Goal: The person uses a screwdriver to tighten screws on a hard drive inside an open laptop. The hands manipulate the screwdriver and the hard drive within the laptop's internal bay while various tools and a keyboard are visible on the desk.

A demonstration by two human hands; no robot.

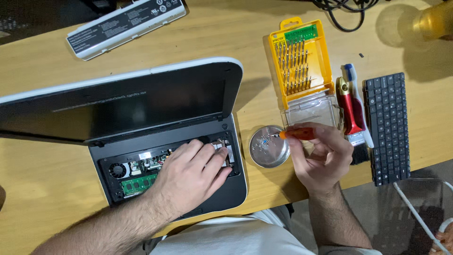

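My left hand lies flat on the open base of a small laptop, covering part of the exposed circuit boards and a green memory module; a fan shows at the left. My right hand grips an orange-handled screwdriver, its tip pointing left over a round silver metal dish that holds small screws. The laptop's lid stands open, screen dark.
A yellow case of screwdriver bits lies open behind my right hand. A red tool and a brush lie beside a detached black keyboard. A white laptop battery rests at the back; cables at top right.
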